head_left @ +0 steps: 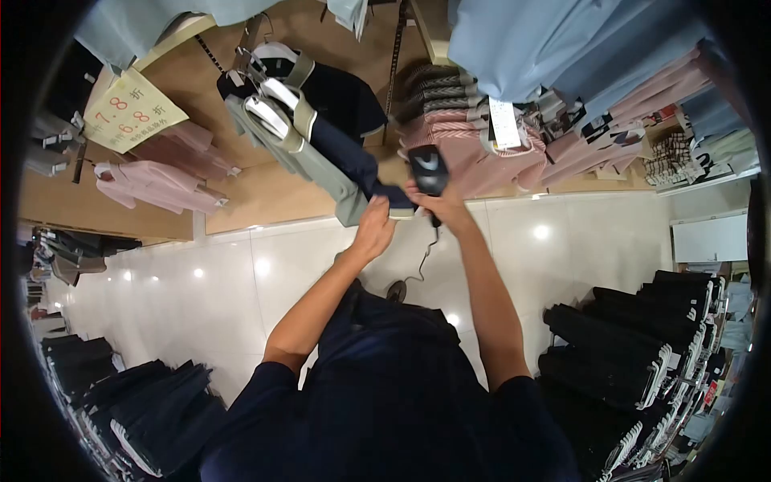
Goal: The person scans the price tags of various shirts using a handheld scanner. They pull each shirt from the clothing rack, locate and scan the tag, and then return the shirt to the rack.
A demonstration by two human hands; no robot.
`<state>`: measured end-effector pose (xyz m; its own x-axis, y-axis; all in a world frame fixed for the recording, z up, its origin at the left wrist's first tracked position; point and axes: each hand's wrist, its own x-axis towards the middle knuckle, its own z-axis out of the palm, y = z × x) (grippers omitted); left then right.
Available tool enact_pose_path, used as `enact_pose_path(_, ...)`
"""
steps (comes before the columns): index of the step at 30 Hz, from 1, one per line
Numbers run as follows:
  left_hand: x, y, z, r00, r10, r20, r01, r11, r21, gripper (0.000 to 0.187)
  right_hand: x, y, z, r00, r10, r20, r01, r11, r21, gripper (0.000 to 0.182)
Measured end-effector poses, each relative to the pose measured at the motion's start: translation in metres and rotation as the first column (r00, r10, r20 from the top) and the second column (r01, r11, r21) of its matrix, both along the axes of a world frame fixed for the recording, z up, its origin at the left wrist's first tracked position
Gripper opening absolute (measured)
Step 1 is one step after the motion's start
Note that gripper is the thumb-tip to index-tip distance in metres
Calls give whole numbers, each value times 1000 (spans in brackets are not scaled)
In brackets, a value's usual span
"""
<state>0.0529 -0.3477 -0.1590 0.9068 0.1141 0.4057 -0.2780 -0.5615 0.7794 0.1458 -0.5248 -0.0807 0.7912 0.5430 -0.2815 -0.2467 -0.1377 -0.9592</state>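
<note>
My left hand is closed on the lower end of a navy jacket's sleeve, pulling it out toward me. The navy jacket with a cream-edged collar hangs from a white hanger on the wall rack. In my right hand is a black corded handheld device that looks like a garment steamer, held upright just beside the sleeve's end. Its thin cord drops toward the floor. A grey-green jacket hangs against the navy one, on its left.
Striped pink shirts hang at the right, below blue garments. A yellow price sign and pink tops are at the left. Racks of dark trousers stand close on both sides of the tiled floor.
</note>
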Motion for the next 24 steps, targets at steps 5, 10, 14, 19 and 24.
enact_pose_path(5,3,-50,139,981,-186,60,194,887,-418,15,-45,-61,-56,992,-65,106,66,998,-6,55)
enact_pose_path(10,28,-87,196,941,-337,-6,320,900,-297,18,-74,-26,-45,916,-340,212,287,926,245,48)
enact_pose_path(14,45,-78,166,917,-336,-216,265,916,-302,19,-70,-55,-35,894,-400,-203,448,820,355,27)
enact_pose_path(19,-5,-26,84,995,-95,-16,64,771,-634,12,-87,-102,26,868,-315,-385,479,739,474,23)
enact_pose_path(24,-68,-6,-52,661,-202,-723,-456,657,-601,69,-97,-105,66,884,-173,-434,426,680,597,28)
